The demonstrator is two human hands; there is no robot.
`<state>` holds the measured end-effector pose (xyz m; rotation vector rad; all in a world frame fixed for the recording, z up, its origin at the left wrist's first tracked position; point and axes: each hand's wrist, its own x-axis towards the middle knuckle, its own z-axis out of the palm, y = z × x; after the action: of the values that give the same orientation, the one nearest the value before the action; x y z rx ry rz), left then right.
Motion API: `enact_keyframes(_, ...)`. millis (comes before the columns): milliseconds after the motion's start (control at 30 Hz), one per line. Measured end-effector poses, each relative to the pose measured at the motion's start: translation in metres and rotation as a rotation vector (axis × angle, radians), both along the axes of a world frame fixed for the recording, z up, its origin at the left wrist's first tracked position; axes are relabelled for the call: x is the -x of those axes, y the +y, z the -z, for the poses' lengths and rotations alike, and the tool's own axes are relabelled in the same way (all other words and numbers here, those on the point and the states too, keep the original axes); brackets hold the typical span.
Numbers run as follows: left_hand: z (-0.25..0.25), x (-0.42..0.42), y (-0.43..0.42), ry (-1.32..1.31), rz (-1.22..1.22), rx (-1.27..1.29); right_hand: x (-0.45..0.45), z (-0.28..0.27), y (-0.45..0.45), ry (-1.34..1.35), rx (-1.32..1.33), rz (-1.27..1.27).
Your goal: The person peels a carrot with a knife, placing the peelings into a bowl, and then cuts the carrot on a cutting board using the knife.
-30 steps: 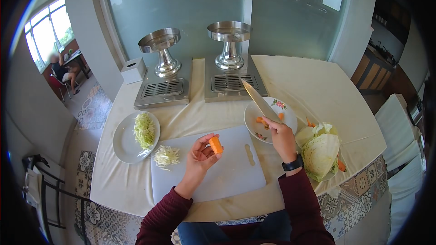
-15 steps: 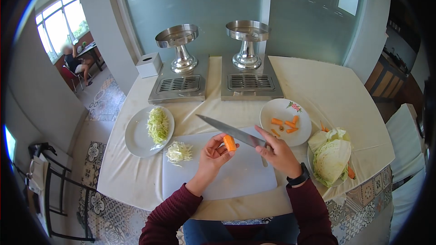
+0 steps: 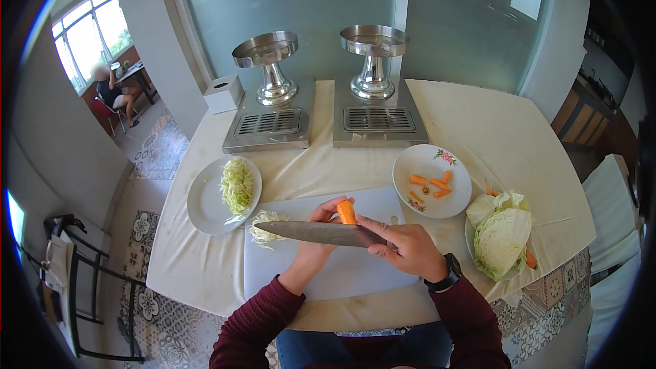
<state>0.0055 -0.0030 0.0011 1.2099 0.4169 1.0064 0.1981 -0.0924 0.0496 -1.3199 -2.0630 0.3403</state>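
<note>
Sleeves: maroon, ribbed | wristband: black | trousers: blue

Carrot piece (image 3: 346,212), middle: bright orange
Knife (image 3: 318,232), middle: shiny grey
Board (image 3: 369,270), middle: white
Bowl (image 3: 408,164), right of middle: white, with pink flowers and green leaves
Cabbage (image 3: 502,240), right: pale green and creamy white
Plate (image 3: 201,201), left: white
Cloth (image 3: 478,113), middle: cream
Sleeves (image 3: 258,311), bottom: dark red
Watch (image 3: 451,272), lower right: black
Floor tiles (image 3: 547,294), lower right: grey, tan and white, with curly shapes
</note>
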Motion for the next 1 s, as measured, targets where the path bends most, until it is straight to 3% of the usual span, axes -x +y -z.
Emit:
enact_keyframes(400,0.0086,0.0014,0.0029,-0.135,0.076,0.139,0.0019,-0.0047,-0.0011,-0.011,0.009,-0.011)
enact_keyframes(1000,0.0032,0.0019,0.0001,0.026,-0.002,-0.022,0.0052,0.003,0.0003,-0.068,-0.037,0.038)
